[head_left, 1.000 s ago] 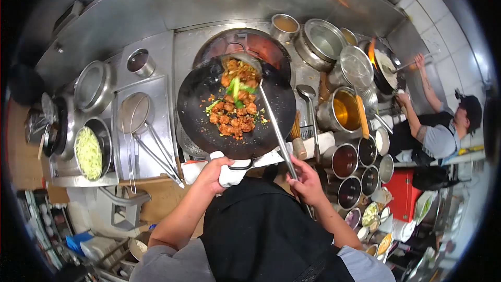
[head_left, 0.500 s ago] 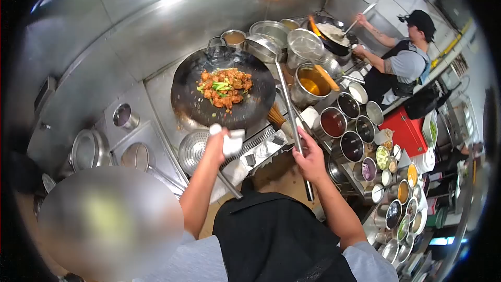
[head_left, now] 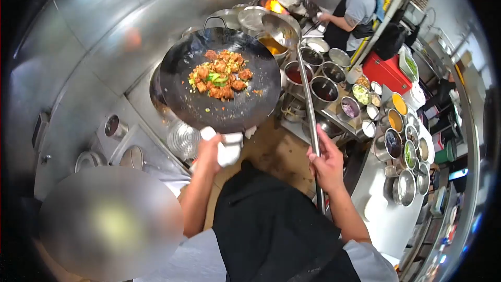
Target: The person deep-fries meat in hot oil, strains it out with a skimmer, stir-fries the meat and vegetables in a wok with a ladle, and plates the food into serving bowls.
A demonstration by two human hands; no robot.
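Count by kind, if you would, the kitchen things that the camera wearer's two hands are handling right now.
Wok: 1, gripped at its near rim
White cloth: 1, between the left hand and the wok
Ladle: 1, in the right hand
Total: 3

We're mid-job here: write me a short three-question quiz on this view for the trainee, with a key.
1. Which tool is in the right hand?
a) brush
b) ladle
c) sieve

2. True or false: green pieces lie among the food in the wok.

3. Fill in: the left hand holds a white ____ at the wok's near edge.

Key: 1. b; 2. true; 3. cloth.
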